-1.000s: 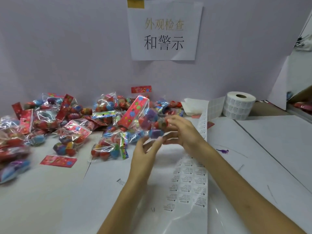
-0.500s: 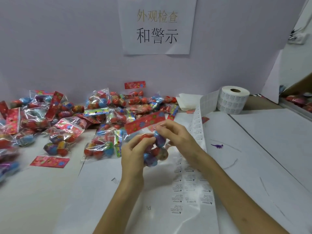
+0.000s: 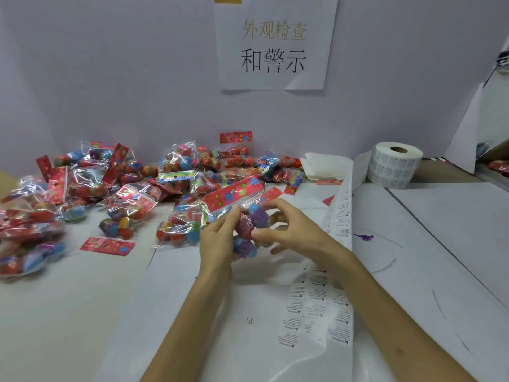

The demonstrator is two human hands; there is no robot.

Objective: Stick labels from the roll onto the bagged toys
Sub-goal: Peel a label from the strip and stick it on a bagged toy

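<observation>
A clear bag of coloured egg toys (image 3: 249, 224) with a red flowered header card is held above the table between both hands. My left hand (image 3: 217, 239) grips its left side. My right hand (image 3: 286, 232) holds its right side, thumb pressed on the front of the bag. A white label roll (image 3: 395, 165) stands at the back right. Its strip of printed labels (image 3: 327, 285) runs forward across the table under my right forearm. A heap of bagged toys (image 3: 132, 194) lies at the back left.
A white sheet of paper (image 3: 206, 312) lies under my hands. A loose red header card (image 3: 107, 245) lies on the table at the left. A folded white paper (image 3: 327, 166) sits beside the roll. A sign (image 3: 275, 42) hangs on the back wall.
The bag has come down from near the heap toward me and turned, with its red card now on top. My left hand has closed on it from the left.
</observation>
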